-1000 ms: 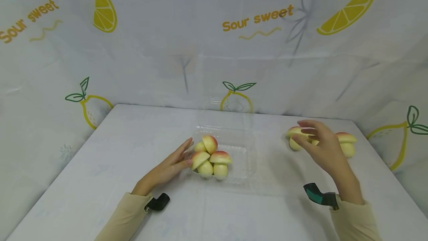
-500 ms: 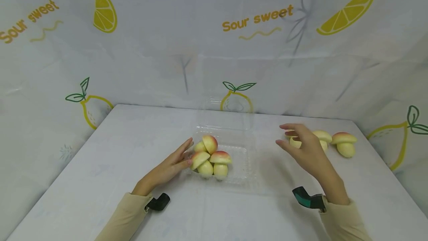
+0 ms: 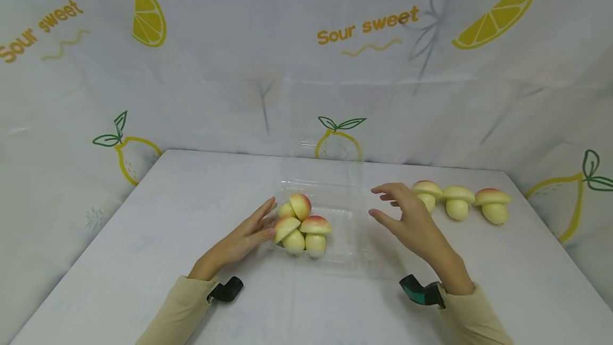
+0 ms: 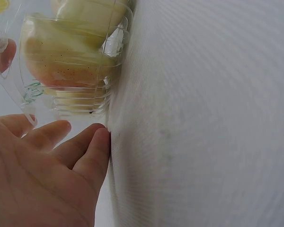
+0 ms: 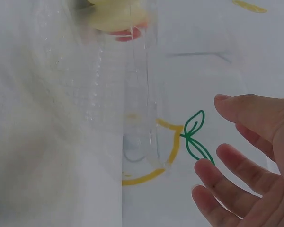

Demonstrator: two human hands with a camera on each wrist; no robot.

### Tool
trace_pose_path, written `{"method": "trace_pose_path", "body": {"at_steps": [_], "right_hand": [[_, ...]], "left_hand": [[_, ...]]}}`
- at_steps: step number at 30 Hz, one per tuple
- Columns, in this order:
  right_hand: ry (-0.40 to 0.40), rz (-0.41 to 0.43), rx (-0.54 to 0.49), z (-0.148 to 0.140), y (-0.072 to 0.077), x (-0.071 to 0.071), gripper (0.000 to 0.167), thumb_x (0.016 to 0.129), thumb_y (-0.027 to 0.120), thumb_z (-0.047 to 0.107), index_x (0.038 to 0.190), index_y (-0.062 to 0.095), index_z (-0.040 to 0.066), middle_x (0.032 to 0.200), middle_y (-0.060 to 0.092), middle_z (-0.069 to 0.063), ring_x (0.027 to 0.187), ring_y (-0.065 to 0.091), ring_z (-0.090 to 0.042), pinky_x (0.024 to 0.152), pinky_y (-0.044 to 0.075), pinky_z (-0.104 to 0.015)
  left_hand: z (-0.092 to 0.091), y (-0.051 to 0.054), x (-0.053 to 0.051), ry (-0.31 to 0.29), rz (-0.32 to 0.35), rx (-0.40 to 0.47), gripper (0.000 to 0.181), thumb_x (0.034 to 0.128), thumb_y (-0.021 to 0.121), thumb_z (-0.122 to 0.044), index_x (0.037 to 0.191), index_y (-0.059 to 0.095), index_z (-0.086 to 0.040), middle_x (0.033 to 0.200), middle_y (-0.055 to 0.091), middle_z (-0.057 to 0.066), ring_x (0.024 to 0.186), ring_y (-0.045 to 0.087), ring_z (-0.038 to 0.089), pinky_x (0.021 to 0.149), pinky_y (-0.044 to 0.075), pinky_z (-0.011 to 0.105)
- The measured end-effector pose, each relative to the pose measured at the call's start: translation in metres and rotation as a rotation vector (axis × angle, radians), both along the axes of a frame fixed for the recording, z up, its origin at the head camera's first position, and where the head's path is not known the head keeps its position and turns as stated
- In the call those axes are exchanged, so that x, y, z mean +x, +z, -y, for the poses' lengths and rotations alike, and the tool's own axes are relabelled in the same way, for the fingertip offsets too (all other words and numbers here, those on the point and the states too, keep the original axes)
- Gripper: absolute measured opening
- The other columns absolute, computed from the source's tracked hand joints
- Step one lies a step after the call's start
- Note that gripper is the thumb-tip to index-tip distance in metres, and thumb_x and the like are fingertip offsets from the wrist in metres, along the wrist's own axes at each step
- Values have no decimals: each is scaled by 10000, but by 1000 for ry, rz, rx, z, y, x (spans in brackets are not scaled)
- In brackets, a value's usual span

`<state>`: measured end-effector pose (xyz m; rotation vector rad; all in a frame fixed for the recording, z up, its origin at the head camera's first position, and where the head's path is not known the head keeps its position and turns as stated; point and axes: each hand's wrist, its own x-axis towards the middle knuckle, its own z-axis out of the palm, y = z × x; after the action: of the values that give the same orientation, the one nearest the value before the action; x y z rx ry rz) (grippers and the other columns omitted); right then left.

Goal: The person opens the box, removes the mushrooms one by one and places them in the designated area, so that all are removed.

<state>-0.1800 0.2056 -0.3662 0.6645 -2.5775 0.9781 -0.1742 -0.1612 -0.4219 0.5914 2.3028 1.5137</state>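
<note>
A clear plastic clamshell box [image 3: 342, 230] stands mid-table with its lid [image 3: 299, 170] raised at the back. Inside, to the left, sit several yellow mushroom-shaped pieces [image 3: 316, 228] with red-blushed caps. My left hand [image 3: 239, 238] is at the box's left side, fingers fairly straight; in the left wrist view its thumb [image 4: 4, 57] is by the rim, and I cannot tell how firmly it touches. To the right of the box hovers my right hand [image 3: 412, 222], thumb and fingers apart, holding nothing.
Three more mushroom-shaped pieces stand in a row at the back right, among them a middle one [image 3: 457, 204] and a right one [image 3: 493, 206]. A lemon-printed white cloth [image 3: 215, 68] hangs behind the white table [image 3: 119, 249].
My right hand has moved left from above the row of mushroom-shaped pieces toward the box, bringing the row into fuller view. The left hand has stayed at the box.
</note>
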Motion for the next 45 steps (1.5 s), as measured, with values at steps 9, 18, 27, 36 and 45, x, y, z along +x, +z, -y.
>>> {"method": "trace_pose_path", "body": {"at_steps": [9,18,27,36,45], "right_hand": [[56,-58,-5,14,-6,2,382,836,782,60,1184,625,52,1162,653,-87,1028,661,-282,838,540,-465],[111,-101,-20,31,-18,3,392,822,787,34,1180,629,59,1163,634,-53,1031,608,-221,879,528,-414],[141,-56,-30,44,-23,7,374,833,781,45,1175,631,70,1202,622,-36,1132,599,-223,940,507,-410],[204,-27,-45,56,-35,11,375,825,787,50,1163,624,51,1207,613,-42,1105,607,-258,915,525,-403],[131,61,95,70,-38,15,479,815,818,153,1238,605,76,1278,566,-84,1163,614,-260,947,535,-456]], "left_hand": [[0,1,0,2,-8,-7,755,1043,491,-309,1611,20,-153,1672,103,141,1496,221,438,1193,209,615],[2,2,0,12,5,-13,756,1042,492,-319,1612,21,-164,1672,110,135,1499,214,439,1196,200,616],[4,1,1,13,6,-12,753,1043,489,-315,1612,20,-164,1672,108,140,1500,208,438,1194,203,618],[2,-1,0,6,3,-6,754,1044,488,-311,1611,18,-148,1672,106,144,1499,218,435,1191,206,620],[1,-1,-1,5,0,-12,751,1046,484,-300,1610,15,-134,1669,110,160,1496,228,437,1190,215,618]]}}
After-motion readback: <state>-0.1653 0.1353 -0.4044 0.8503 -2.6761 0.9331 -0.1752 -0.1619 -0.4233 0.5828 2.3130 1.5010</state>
